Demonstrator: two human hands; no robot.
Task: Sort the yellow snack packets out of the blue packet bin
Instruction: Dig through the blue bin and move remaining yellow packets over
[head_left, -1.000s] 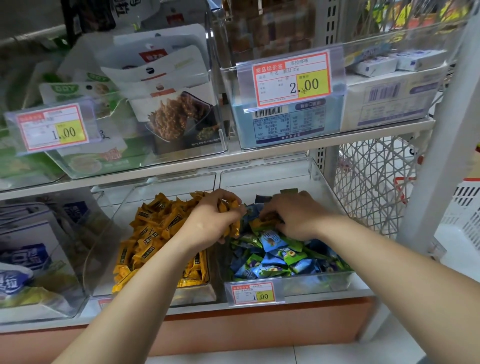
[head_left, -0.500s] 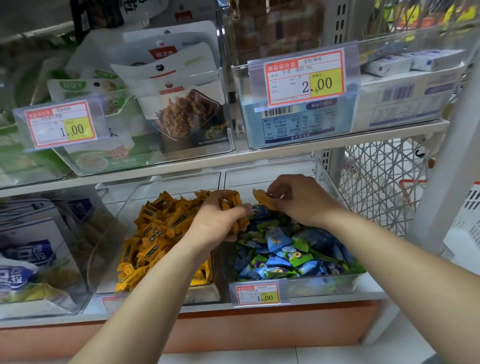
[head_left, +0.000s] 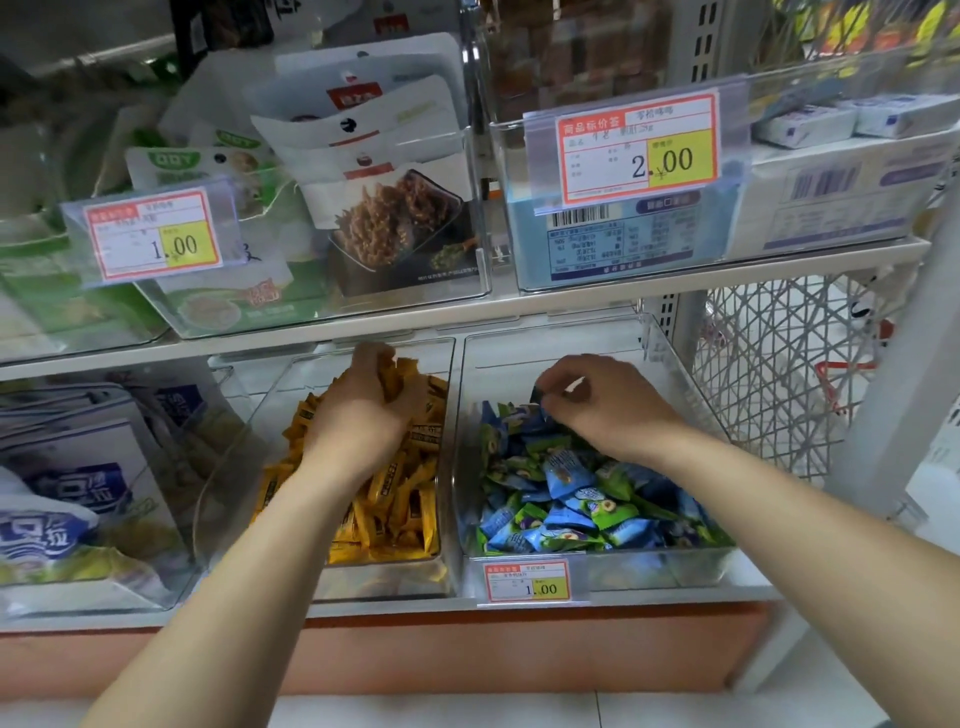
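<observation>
On the lower shelf, two clear bins are set side by side: the blue packet bin on the right and a neighbouring bin heaped with a yellow pile on the left. Over that neighbouring bin the left hand is held, its grip clenched round a bunch of yellow snack packets, which have not yet been let go. At the back of the blue packet bin the right hand is set on top of the blue packets, its grip pinched on the edge of a dark packet; whether that one belongs there cannot be told. Among the blue and green wrappers that can be seen, no yellow is made out, so the sorting is judged to be nearly done. Two things appear to be left. The handful is to be released onto the yellow pile, and the layers hidden under the right hand and deeper in the bin are to be checked for strays. A price tag is clipped to the front of the blue packet bin.
</observation>
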